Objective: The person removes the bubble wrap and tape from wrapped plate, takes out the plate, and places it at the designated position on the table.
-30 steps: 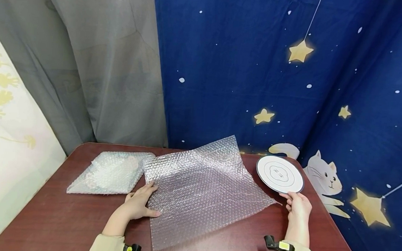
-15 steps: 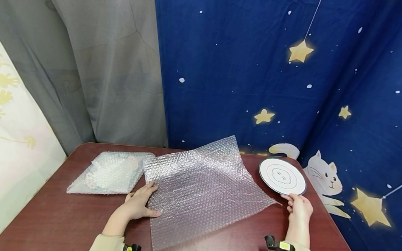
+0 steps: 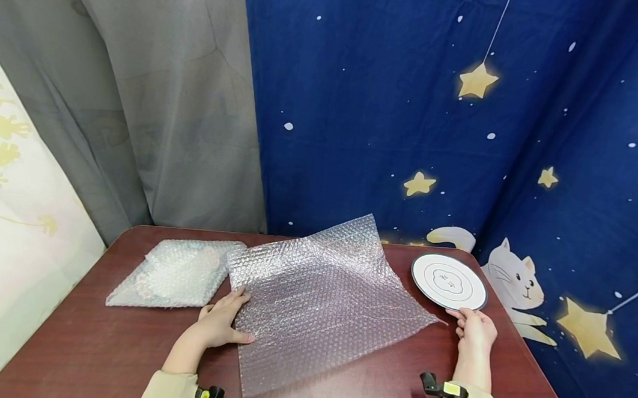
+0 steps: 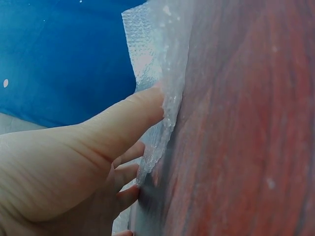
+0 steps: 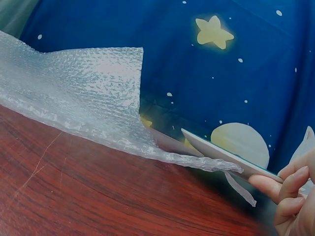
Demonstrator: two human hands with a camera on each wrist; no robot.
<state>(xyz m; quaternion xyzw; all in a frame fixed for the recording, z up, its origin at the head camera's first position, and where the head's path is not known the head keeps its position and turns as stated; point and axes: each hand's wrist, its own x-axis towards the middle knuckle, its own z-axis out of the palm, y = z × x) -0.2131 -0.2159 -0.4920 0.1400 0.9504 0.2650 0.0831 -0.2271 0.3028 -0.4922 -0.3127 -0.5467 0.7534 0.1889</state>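
Note:
A sheet of bubble wrap [image 3: 324, 307] lies across the middle of the table, its far corner rising and its right corner drawn to a thin strip. My left hand [image 3: 219, 326] rests on its left edge with thumb and fingers spread; in the left wrist view the thumb [image 4: 125, 118] presses along that edge. To the right, my right hand [image 3: 476, 332] pinches the near rim of a round white plate [image 3: 449, 281] with a dark rim and a line drawing in its centre. Seen edge-on in the right wrist view, the plate [image 5: 231, 156] is tilted beyond the strip.
A flat bundle in bubble wrap [image 3: 176, 274] sits at the back left of the reddish-brown table [image 3: 68, 336], beside the sheet. Behind the table hang a grey curtain [image 3: 193, 114] and a blue one with stars [image 3: 356, 105]. Each wrist wears a black camera mount.
The plate has shifted slightly to the right and towards me in my right hand, and appears lower. My left hand and the bubble wrap have stayed put.

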